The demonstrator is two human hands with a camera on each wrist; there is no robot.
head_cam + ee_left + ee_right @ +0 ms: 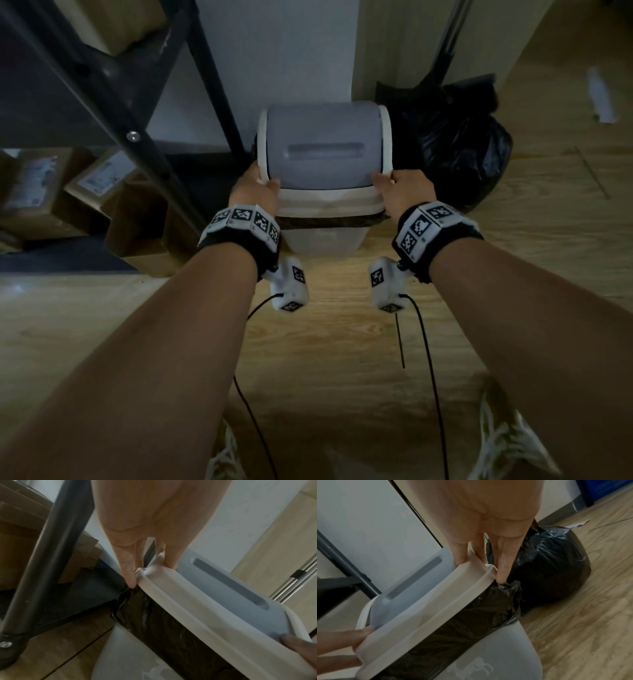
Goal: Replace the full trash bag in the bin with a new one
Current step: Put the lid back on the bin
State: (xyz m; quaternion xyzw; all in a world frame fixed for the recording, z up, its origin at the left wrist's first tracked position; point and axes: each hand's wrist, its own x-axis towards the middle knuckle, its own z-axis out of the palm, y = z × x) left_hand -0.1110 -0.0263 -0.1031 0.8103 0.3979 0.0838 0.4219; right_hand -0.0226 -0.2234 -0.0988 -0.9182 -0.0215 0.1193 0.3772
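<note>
The left hand [254, 187] and right hand [404, 190] each hold a near corner of the bin's swing-top lid frame [329, 200], thumb on top and fingers down the outer side, a matched grip that likely keeps it level over the bin [323, 241]. Just below both grips, a black liner's [471, 616] edge folds over the rim. Beyond the right grip, a full tied trash bag [462, 144] sits on the floor [329, 342], apparently set aside for removal.
</note>
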